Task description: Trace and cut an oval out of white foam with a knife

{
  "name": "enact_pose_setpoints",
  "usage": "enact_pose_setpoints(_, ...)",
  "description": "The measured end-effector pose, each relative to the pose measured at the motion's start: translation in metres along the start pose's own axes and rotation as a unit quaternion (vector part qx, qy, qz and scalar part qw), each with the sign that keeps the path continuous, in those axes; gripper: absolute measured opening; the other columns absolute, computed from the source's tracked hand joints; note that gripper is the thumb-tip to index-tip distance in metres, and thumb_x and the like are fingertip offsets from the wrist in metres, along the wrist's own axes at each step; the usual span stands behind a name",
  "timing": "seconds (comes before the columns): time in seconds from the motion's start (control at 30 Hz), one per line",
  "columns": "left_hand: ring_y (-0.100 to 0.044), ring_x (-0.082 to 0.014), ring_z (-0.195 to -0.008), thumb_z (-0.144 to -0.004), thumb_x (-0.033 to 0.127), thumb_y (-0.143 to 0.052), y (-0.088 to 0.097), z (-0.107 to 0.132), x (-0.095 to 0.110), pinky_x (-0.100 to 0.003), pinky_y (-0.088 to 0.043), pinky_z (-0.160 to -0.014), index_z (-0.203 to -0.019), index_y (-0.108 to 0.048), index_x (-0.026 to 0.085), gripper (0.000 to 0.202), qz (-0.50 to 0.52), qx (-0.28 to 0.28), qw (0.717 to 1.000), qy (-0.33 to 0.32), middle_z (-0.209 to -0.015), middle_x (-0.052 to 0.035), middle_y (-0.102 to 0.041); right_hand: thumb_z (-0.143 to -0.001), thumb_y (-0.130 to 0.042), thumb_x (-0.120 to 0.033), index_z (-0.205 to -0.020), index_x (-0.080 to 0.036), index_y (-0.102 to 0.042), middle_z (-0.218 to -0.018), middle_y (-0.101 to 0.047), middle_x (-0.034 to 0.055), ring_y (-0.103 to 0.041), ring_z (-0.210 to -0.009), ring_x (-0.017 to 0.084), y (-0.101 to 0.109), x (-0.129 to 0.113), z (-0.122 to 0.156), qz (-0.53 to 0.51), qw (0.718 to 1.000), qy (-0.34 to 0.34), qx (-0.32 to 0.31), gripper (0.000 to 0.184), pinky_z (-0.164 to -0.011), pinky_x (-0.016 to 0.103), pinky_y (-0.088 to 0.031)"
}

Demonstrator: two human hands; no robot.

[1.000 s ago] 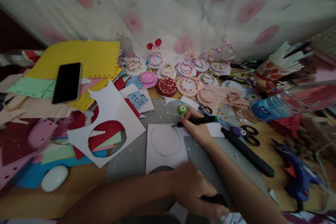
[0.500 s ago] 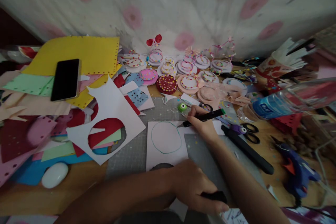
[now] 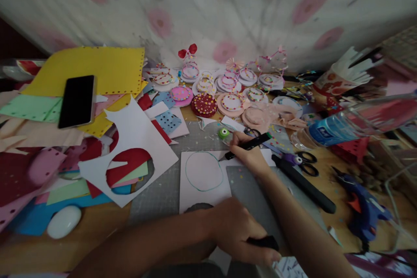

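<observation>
A black marker with a green end is pinched in my right hand. Its tip meets the upper right of a green circle outline drawn on white paper. My left hand crosses in front, low in the middle, its fingers curled around a black handle-like object, most of which the hand hides. Below the circle, part of a dark round opening shows at the paper, partly covered by my left wrist. A grey cutting mat lies underneath.
Left: coloured foam sheets, a phone, a white cut-out sheet and a white oval object. Behind: several small decorated hats. Right: scissors, a black tool, a glue gun, a bottle.
The marker tip has shifted very slightly along the circle's upper right line. The whole view has moved a little, so everything sits slightly further left. My left hand keeps its grip.
</observation>
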State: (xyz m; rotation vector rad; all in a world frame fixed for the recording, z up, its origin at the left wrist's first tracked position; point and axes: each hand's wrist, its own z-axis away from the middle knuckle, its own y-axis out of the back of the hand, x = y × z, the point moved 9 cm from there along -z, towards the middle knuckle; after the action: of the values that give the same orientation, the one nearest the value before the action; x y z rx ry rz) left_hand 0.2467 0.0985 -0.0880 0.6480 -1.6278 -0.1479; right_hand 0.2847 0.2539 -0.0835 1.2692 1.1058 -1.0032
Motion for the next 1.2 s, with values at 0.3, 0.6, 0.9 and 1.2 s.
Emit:
enact_pose_setpoints(0.3,-0.052,-0.0076,-0.043,-0.087,0.049,-0.06,0.003,0.0,0.005,-0.02,-0.03,-0.043,-0.051,-0.048,0.018,0.048,-0.025,0.02,0.999,-0.032,-0.042,0.0033,-0.05,-0.066,-0.058,-0.024,-0.054,-0.022,-0.037,-0.052,-0.035,-0.0063,-0.03,-0.052,0.01,-0.005,0.003,0.001,-0.01,0.999,-0.014,-0.04,0.024,-0.05,0.026,-0.023)
enact_pose_setpoints(0.6,-0.047,-0.0074,-0.043,-0.086,0.051,-0.058,0.003,0.0,0.002,-0.021,-0.028,-0.044,-0.052,-0.044,0.018,0.049,-0.013,0.006,1.0,-0.011,-0.042,0.0038,-0.046,-0.065,-0.056,-0.024,-0.054,-0.022,-0.036,-0.053,-0.035,-0.0055,-0.03,-0.053,0.011,-0.009,0.003,0.002,-0.016,0.998,-0.018,-0.062,0.023,-0.05,0.027,-0.022)
enact_pose_setpoints(0.9,-0.041,-0.0076,-0.043,-0.085,0.053,-0.057,0.0,0.001,-0.001,-0.022,-0.027,-0.043,-0.051,-0.041,0.018,0.051,0.009,0.009,1.0,-0.003,-0.043,0.0044,-0.04,-0.064,-0.056,-0.023,-0.054,-0.022,-0.037,-0.053,-0.035,-0.0056,-0.03,-0.053,0.011,-0.013,0.0,0.004,-0.013,0.996,-0.022,-0.084,0.022,-0.05,0.027,-0.022)
enact_pose_setpoints(1.2,-0.041,-0.0076,-0.041,-0.085,0.052,-0.057,0.004,0.0,0.002,-0.022,-0.026,-0.042,-0.05,-0.041,0.019,0.051,0.016,0.013,1.0,-0.01,-0.042,0.0044,-0.04,-0.066,-0.056,-0.022,-0.055,-0.023,-0.037,-0.055,-0.035,-0.0052,-0.031,-0.054,0.012,-0.017,0.0,0.006,-0.012,0.994,-0.023,-0.108,0.021,-0.051,0.028,-0.022)
